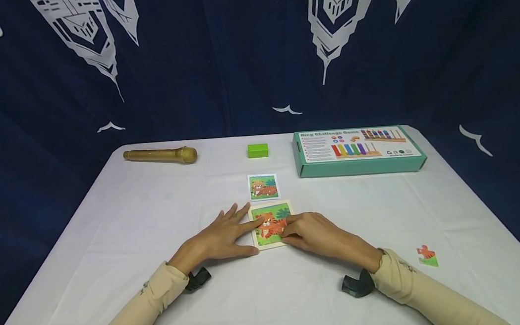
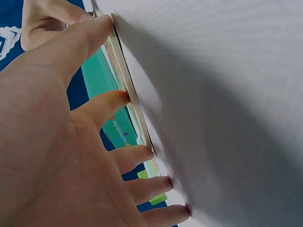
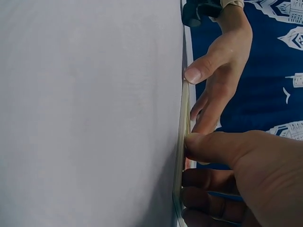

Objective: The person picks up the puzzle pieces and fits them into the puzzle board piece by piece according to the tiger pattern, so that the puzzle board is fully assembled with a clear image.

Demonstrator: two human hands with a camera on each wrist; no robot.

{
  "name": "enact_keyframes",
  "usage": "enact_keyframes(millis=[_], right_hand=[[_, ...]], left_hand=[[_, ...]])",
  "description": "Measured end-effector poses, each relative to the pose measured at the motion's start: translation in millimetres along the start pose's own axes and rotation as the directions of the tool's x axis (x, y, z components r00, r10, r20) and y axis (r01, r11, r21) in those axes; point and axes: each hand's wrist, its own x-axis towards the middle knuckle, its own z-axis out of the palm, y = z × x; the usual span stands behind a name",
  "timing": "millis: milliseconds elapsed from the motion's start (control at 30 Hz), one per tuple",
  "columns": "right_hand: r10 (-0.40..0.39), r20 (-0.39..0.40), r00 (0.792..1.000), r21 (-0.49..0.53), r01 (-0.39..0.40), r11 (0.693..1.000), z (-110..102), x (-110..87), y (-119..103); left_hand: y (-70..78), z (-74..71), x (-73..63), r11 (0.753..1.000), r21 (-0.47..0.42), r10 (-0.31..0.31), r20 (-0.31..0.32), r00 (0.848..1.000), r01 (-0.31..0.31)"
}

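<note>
A wooden tiger jigsaw puzzle (image 1: 270, 223) lies flat in its pale frame at the middle of the white table. My left hand (image 1: 223, 234) spreads over its left side, index fingertip on the picture and thumb at the lower left corner. With curled fingers, my right hand (image 1: 315, 234) pinches at the puzzle's right side; its fingertips cover that part, so the exact piece under them is hidden. In the right wrist view, the right thumb (image 3: 208, 144) bears on the board near its edge. A loose puzzle piece (image 1: 427, 256), orange and green, lies apart at right.
Just beyond the puzzle lies a matching tiger picture card (image 1: 263, 187), with a green block (image 1: 257, 150) farther back. A gold microphone (image 1: 160, 156) rests at the back left. The teal ring game box (image 1: 360, 151) occupies the back right. A dark blue curtain (image 1: 219, 75) hangs behind.
</note>
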Motion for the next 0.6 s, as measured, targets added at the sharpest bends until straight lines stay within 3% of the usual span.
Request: enact_keyframes(millis=[167, 333, 467, 600], right_hand=[[0.001, 0.043, 0.999, 0.037, -0.002, 0.999, -4, -1.6, 2], [0.084, 0.103, 0.991, 0.140, -0.098, 0.985, -19, -10.4, 9], [0.175, 0.107, 0.979, 0.141, -0.189, 0.972, -35, -27.4, 21], [0.264, 0.131, 0.955, 0.086, -0.277, 0.957, -54, -56.8, 39]], left_hand=[[0.3, 0.1, -1.1, 1.000, -0.016, 0.002, -0.001, 1.000, -0.002], [0.9, 0.3, 1.1, 1.000, -0.020, -0.004, 0.003, 1.000, 0.004], [0.6, 0.3, 2.1, 0.999, -0.030, -0.016, -0.007, 1.000, 0.016], [0.3, -0.2, 1.7, 0.999, -0.046, -0.024, -0.016, 1.000, 0.023]])
